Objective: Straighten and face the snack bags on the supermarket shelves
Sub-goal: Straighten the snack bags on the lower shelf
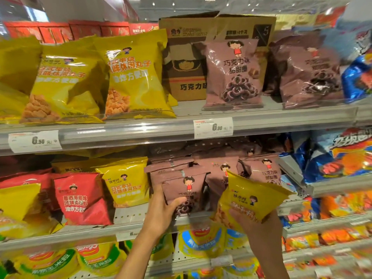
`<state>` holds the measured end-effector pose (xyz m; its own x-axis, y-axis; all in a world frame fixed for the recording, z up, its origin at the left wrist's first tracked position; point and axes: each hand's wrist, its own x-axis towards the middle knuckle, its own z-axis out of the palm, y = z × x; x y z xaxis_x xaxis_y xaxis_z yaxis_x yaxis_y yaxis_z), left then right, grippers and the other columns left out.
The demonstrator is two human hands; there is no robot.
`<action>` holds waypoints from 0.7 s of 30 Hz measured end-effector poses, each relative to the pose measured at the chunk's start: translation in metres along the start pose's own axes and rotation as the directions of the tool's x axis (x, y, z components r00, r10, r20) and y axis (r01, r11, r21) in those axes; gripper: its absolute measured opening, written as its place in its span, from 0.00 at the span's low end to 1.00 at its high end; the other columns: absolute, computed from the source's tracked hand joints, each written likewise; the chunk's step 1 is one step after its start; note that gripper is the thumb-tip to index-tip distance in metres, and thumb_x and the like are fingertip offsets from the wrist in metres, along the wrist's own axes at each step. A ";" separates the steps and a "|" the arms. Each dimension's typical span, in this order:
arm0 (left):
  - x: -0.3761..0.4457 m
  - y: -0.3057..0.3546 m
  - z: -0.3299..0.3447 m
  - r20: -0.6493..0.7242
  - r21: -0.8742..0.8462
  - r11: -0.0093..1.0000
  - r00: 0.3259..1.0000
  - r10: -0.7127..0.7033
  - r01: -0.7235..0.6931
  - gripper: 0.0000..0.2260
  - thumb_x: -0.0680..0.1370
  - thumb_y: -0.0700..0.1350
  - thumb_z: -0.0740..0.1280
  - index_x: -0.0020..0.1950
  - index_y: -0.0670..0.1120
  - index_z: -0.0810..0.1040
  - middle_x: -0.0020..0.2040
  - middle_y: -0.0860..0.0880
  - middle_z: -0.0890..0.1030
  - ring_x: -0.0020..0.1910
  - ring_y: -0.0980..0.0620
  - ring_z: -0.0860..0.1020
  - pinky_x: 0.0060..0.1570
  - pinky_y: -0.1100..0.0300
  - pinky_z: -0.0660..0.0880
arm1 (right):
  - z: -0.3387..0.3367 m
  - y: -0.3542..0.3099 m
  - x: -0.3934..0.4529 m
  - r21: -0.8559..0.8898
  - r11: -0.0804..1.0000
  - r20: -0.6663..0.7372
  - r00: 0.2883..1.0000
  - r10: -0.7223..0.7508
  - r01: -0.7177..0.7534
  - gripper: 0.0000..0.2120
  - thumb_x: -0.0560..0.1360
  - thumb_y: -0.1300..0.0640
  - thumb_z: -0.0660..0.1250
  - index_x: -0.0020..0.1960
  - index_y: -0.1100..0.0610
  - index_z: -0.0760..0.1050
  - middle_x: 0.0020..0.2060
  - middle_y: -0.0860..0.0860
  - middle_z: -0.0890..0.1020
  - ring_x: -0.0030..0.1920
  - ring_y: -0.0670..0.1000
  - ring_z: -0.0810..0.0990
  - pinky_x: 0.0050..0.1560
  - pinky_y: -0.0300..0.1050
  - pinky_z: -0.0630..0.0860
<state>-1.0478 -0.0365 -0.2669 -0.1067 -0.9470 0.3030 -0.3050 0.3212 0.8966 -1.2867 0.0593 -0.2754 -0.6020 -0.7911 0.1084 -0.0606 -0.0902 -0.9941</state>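
At the middle shelf (128,228) edge, our left hand (163,214) grips one upright brown bag (182,190); right hand (259,224) clasps one tilted yellow bag (251,198).

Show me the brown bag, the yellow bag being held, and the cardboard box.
brown bag (184,190), head view, front face
yellow bag (253,200), head view, front face
cardboard box (187,57), head view, front panel
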 end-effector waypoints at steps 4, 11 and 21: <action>0.001 0.008 0.000 -0.011 0.112 0.994 1.000 -0.016 0.018 0.20 0.71 0.57 0.72 0.60 0.58 0.72 0.58 0.58 0.81 0.58 0.64 0.78 0.57 0.69 0.72 | 0.003 0.002 -0.005 0.009 1.000 0.038 0.999 0.017 -0.017 0.33 0.53 0.44 0.83 0.56 0.44 0.76 0.43 0.36 0.85 0.43 0.37 0.83 0.40 0.38 0.75; -0.006 -0.004 0.006 -0.144 0.266 0.956 0.985 -0.092 0.127 0.31 0.68 0.64 0.72 0.64 0.45 0.78 0.52 0.52 0.85 0.51 0.50 0.83 0.51 0.54 0.79 | 0.006 0.008 -0.009 -0.015 1.000 0.099 0.995 -0.013 0.014 0.31 0.53 0.43 0.81 0.53 0.41 0.74 0.41 0.26 0.81 0.41 0.31 0.81 0.39 0.35 0.74; -0.021 -0.003 -0.008 -0.141 0.383 0.896 0.973 -0.182 0.224 0.26 0.68 0.69 0.68 0.49 0.47 0.79 0.32 0.52 0.79 0.34 0.48 0.77 0.38 0.47 0.76 | 0.019 0.010 -0.024 -0.022 1.000 0.188 0.982 0.002 0.002 0.36 0.51 0.41 0.82 0.57 0.46 0.76 0.44 0.33 0.85 0.42 0.36 0.84 0.36 0.32 0.78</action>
<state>-1.0369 -0.0172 -0.2738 0.0855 -0.9805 0.1770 -0.6598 0.0774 0.7475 -1.2574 0.0658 -0.2883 -0.4415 -0.8910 0.1059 -0.0797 -0.0786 -0.9937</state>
